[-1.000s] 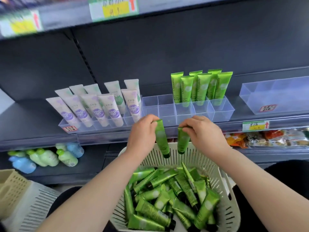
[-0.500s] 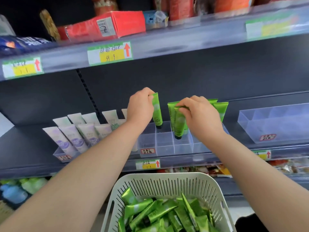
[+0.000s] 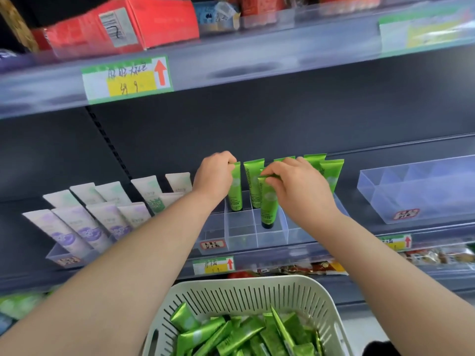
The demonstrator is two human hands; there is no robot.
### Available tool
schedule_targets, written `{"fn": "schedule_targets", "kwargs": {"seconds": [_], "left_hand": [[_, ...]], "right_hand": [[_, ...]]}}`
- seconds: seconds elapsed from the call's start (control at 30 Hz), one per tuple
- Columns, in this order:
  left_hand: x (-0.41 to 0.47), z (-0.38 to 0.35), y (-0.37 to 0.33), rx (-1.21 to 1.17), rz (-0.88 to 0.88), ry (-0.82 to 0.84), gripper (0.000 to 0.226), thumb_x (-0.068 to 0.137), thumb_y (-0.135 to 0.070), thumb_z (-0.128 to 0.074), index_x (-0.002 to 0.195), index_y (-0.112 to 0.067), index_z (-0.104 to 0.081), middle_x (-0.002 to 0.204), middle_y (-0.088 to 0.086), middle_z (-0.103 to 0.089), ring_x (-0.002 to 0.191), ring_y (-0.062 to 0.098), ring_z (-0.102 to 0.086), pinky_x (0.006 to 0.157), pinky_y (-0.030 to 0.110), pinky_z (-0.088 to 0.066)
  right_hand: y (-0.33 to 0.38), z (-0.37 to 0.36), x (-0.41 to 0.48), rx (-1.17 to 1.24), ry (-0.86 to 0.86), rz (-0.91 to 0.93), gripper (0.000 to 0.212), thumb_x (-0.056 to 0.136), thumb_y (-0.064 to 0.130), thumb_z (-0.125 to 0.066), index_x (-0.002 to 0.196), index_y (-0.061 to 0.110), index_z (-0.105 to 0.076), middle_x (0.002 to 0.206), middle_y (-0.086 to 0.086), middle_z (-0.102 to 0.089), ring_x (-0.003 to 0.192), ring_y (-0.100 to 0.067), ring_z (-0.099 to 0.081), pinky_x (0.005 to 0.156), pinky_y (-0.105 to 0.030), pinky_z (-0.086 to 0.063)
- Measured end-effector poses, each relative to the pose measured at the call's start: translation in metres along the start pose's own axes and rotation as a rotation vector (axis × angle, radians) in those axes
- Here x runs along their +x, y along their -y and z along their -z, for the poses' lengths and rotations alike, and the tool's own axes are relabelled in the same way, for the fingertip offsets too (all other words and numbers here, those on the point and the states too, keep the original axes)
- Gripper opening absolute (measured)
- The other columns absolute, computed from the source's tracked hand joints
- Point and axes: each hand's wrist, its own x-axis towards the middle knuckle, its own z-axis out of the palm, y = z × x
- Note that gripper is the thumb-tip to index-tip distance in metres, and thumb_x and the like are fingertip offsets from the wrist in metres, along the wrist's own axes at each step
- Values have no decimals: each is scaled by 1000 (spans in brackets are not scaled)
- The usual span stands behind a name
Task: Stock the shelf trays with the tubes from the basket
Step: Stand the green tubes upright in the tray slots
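While left fingers (image 3: 229, 161) pinch one tube (image 3: 235, 191), right fingers (image 3: 273, 173) pinch another tube (image 3: 268, 204) — by crimps.

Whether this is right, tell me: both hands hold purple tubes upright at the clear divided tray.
Wrong colour: the head view shows left hand and right hand each holding a green tube, not purple, upright at the clear divided tray.

Left hand (image 3: 214, 177), bare, left forearm (image 3: 123, 273), bare along its whole visible length, broad at the near end, narrowing to the wrist, right hand (image 3: 300, 194), bare, right forearm (image 3: 380, 268), likewise bare, smooth surface, same taper toward the wrist
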Motion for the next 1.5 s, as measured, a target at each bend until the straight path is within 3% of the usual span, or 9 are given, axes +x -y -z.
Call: {"fn": "schedule_targets", "kwargs": {"seconds": [0.17,0.4,0.7,1.0,1.3,1.5], "left_hand": [[-7,16,3,43,-79,-28,28,94,-11,-55,121,-15,-62,120,5,-62,110,25,-58,89,36,-48],[-30,45,12,251,-201,-12,28,94,-9,-53,119,-17,-63,124,1,-57,115,23,-46,85,36,-43],[-66,40,24,247,-249,46,31,92,-2,-54,121,-12,-61,125,3,-56,113,22,-47,89,35,-44],[-65,34,26,230,-246,47,30,88,2,-56,114,-12,-61,119,4,-58,110,23,-49,86,37,-47],[-74,35,25,236,-242,56,33,90,1,-56,120,-13,-60,122,4,-57,112,22,-49,86,34,-45],[-93,38,23,242,-246,62,33,90,1,-56,120,-13,-59,122,3,-57,112,22,-49,85,32,-43]], "right_hand": [[16,2,11,-4,-46,13,15,93,23,-56,100,22,-69,90,2,-66,84,-24,-52,58,-34,-46],[40,-3,38,-7,-72,19,18,96,22,-50,103,19,-67,93,-1,-64,89,-27,-52,67,-40,-47],[35,-47,47,-153,101,-5,23,91,12,-53,107,22,-66,96,-2,-65,92,-26,-54,64,-31,-34],[29,-61,45,-175,212,-73,28,93,13,-50,115,24,-61,105,-3,-65,100,-27,-56,65,-32,-42],[31,-52,38,-214,119,51,30,90,7,-56,116,21,-61,102,-3,-64,97,-26,-54,64,-31,-35],[34,-47,10,-201,14,129,23,84,2,-64,102,15,-69,90,-6,-67,86,-32,-58,58,-34,-40]]}}
